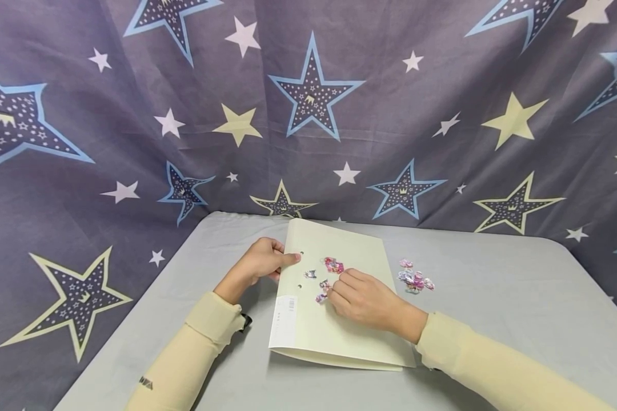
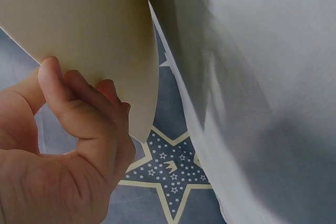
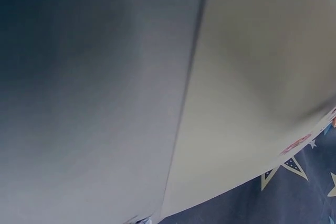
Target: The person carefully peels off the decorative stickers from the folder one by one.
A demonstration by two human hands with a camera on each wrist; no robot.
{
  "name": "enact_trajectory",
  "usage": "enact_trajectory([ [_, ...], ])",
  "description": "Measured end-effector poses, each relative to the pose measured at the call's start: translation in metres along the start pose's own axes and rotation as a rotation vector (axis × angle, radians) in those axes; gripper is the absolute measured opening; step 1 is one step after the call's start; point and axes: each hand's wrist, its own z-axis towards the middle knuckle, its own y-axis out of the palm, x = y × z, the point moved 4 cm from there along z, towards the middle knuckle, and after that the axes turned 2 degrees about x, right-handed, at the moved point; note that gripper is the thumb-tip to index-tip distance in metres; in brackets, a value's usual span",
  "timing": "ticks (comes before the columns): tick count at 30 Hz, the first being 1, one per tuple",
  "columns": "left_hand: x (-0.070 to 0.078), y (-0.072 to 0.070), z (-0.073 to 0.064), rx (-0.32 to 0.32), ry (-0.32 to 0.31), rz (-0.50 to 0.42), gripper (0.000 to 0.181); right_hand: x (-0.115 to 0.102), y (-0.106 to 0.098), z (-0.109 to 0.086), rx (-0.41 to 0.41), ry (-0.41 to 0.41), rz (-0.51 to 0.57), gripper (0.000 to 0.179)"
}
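Observation:
A cream folder (image 1: 360,245) with punched holes and a barcode label lies tilted on the table, its left side raised. My left hand (image 1: 262,260) grips that side, thumb on top; the left wrist view shows the fingers (image 2: 84,103) curled under the cover. My right hand (image 1: 365,299) rests over the folder, its curled fingertips pinching a small colourful sticker (image 1: 324,285). Its thumb is hidden. Around it on the cover lie a red-pink sticker (image 1: 333,265), a small pale one and a purple one (image 1: 321,298). The right wrist view shows the folder (image 3: 241,108), but not the hand.
A loose pile of shiny pink and purple stickers (image 1: 414,281) lies on the grey tabletop (image 1: 493,297), to the right of the folder. A dark curtain (image 1: 380,57) printed with stars hangs behind and beside the table.

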Motion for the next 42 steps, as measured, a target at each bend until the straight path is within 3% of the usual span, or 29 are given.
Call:
enact_trajectory([
  [9,-0.002,0.0,0.001,-0.008,0.001,-0.001,0.033,0.001,0.002,-0.002,0.004,0.019,0.022,0.024],
  [23,0.0,0.0,0.0,-0.017,-0.012,-0.01,0.032,0.022,-0.003,-0.018,-0.005,0.081,0.035,0.024],
  [31,0.002,0.0,-0.001,-0.016,-0.002,-0.003,0.032,0.037,-0.001,-0.037,-0.071,0.115,0.044,0.027],
  [42,0.0,0.0,0.001,-0.017,-0.003,-0.002,0.033,0.054,0.003,-0.064,-0.169,0.18,0.061,0.012],
])
